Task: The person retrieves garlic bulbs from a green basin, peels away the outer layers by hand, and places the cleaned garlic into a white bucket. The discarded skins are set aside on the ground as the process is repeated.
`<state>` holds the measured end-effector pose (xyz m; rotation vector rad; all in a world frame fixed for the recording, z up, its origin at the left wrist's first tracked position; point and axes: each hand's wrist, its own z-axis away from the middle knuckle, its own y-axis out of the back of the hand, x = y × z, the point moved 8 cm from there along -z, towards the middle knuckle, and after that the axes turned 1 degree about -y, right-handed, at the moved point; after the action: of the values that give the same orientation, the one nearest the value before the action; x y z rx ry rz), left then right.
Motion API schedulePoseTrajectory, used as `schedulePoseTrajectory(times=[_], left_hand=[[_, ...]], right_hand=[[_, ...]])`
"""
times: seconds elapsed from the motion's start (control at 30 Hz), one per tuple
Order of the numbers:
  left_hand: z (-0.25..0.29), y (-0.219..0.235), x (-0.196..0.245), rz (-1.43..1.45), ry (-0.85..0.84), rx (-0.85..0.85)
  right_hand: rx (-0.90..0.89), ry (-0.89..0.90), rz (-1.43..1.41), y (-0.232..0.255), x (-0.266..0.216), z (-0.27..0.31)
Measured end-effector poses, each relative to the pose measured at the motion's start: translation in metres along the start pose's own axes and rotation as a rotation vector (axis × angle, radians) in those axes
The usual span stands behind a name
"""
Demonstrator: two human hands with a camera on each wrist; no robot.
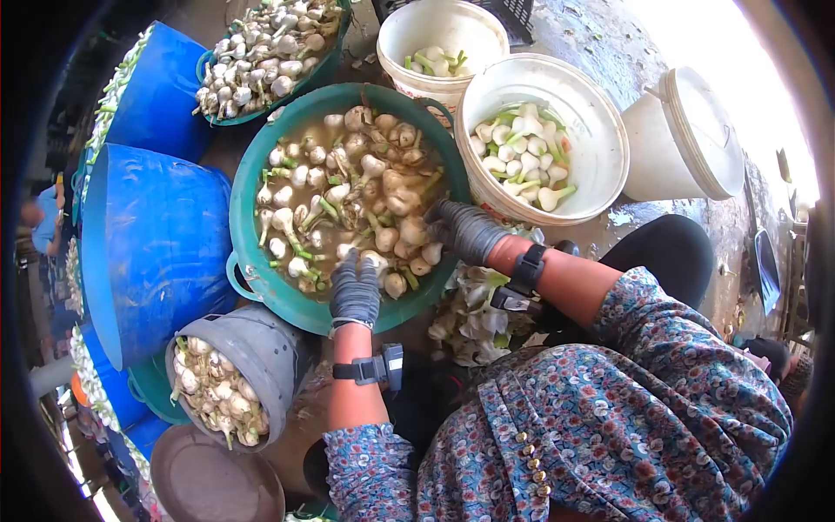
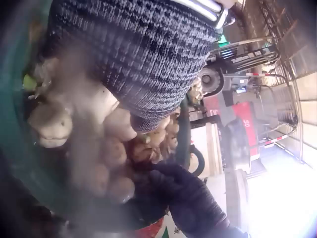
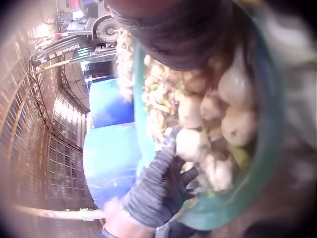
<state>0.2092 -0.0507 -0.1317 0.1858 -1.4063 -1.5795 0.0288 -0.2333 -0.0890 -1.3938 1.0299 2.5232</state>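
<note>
A round green tub point(image 1: 254, 261) holds muddy water and many garlic bulbs point(image 1: 283, 219), some with green stems. My gloved left hand point(image 1: 355, 291) reaches over the tub's near side. Its fingers are spread against a pale garlic bulb point(image 3: 190, 144) in the right wrist view. At the tub's right side is my gloved right hand point(image 1: 465, 231), with its fingertips down among the bulbs. In the left wrist view the right hand point(image 2: 181, 191) is dark beside several bulbs point(image 2: 116, 151), and I cannot tell whether it grips one.
A white bucket point(image 1: 600, 113) of cleaner bulbs in water stands right of the tub, with another white bucket point(image 1: 396, 39) behind. Blue barrels point(image 1: 161, 248) line the left. A tilted grey bucket point(image 1: 283, 348) of garlic lies near left; peelings point(image 1: 478, 326) lie by my knees.
</note>
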Motion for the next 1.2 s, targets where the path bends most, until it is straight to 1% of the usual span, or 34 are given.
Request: schedulePoseTrajectory(times=[0.03,0.07,0.1,0.13,0.17,0.2,0.23,0.27,0.33,0.37,0.4,0.43,0.47,0.5,0.57,0.63,0.67,0.73,0.77,0.87,0.9,0.93,0.97,1.0,1.03,1.1,1.17,1.2], left_hand=[[0.008,0.013,0.019,0.003,-0.008,0.004],[0.020,0.011,0.017,0.487,0.288,-0.102],[0.040,-0.002,0.023,0.971,0.585,-0.211],[0.049,-0.028,0.028,1.272,0.563,-0.315],[0.062,-0.032,0.032,1.275,0.555,-0.310],[0.076,-0.034,0.074,1.642,0.371,-0.565],[0.093,-0.022,0.113,1.981,0.149,-0.837],[0.103,-0.021,0.121,1.974,0.141,-0.842],[0.114,-0.012,0.125,2.180,0.176,-0.648],[0.122,-0.010,0.131,2.174,0.166,-0.648],[0.125,-0.007,0.123,1.993,0.173,-0.464],[0.128,0.000,0.114,1.806,0.175,-0.285],[0.134,0.008,0.116,1.769,0.123,-0.241],[0.139,0.012,0.119,1.764,0.110,-0.232],[0.146,0.029,0.124,1.585,-0.022,-0.096],[0.152,0.033,0.128,1.566,-0.055,-0.113],[0.154,0.034,0.126,1.481,-0.040,-0.054],[0.161,0.041,0.130,1.364,0.003,0.030],[0.161,0.038,0.130,1.363,-0.005,0.020],[0.158,0.040,0.121,1.109,-0.133,0.096],[0.160,0.037,0.122,1.107,-0.132,0.075],[0.164,0.039,0.127,1.096,-0.197,0.080],[0.166,0.043,0.132,1.088,-0.266,0.088],[0.170,0.044,0.140,1.225,-0.221,0.042],[0.169,0.042,0.140,1.226,-0.219,0.032],[0.164,0.044,0.134,1.310,-0.206,0.057],[0.156,0.038,0.127,1.280,-0.184,0.068],[0.153,0.035,0.122,1.232,-0.154,0.091]], right_hand=[[0.008,0.002,0.003,0.004,-0.001,0.009],[0.010,0.068,-0.217,0.009,-0.008,0.018],[0.008,0.135,-0.438,0.017,-0.018,0.028],[-0.064,0.150,-0.478,0.023,-0.029,0.040],[-0.062,0.159,-0.475,0.026,-0.031,0.048],[-0.168,0.172,-0.594,0.023,-0.036,0.055],[-0.274,0.184,-0.713,0.020,-0.040,0.063],[-0.266,0.191,-0.714,0.022,-0.039,0.069],[-0.167,0.292,-0.562,0.028,-0.038,0.077],[-0.118,0.345,-0.485,0.031,-0.039,0.081],[0.090,0.478,-0.299,0.047,-0.053,0.095],[0.094,0.490,-0.303,0.050,-0.061,0.104],[0.190,0.519,-0.200,0.059,-0.070,0.115],[0.287,0.545,-0.096,0.069,-0.083,0.128],[0.306,0.543,-0.150,0.073,-0.097,0.145],[0.294,0.605,0.035,0.064,-0.105,0.155],[0.339,0.614,0.079,0.062,-0.106,0.159],[0.339,0.593,0.134,0.062,-0.109,0.165],[0.324,0.567,0.184,0.060,-0.109,0.166],[0.369,0.577,0.191,0.059,-0.101,0.166],[0.380,0.579,0.177,0.059,-0.098,0.166],[0.435,0.546,0.113,0.063,-0.092,0.164],[0.443,0.531,0.116,0.062,-0.085,0.158],[0.387,0.382,-0.035,0.063,-0.067,0.144],[0.328,0.236,-0.186,0.061,-0.050,0.132],[0.320,0.256,-0.072,0.068,-0.045,0.132],[0.338,0.465,-0.182,0.069,-0.062,0.145],[0.353,0.519,-0.092,0.065,-0.070,0.149]])
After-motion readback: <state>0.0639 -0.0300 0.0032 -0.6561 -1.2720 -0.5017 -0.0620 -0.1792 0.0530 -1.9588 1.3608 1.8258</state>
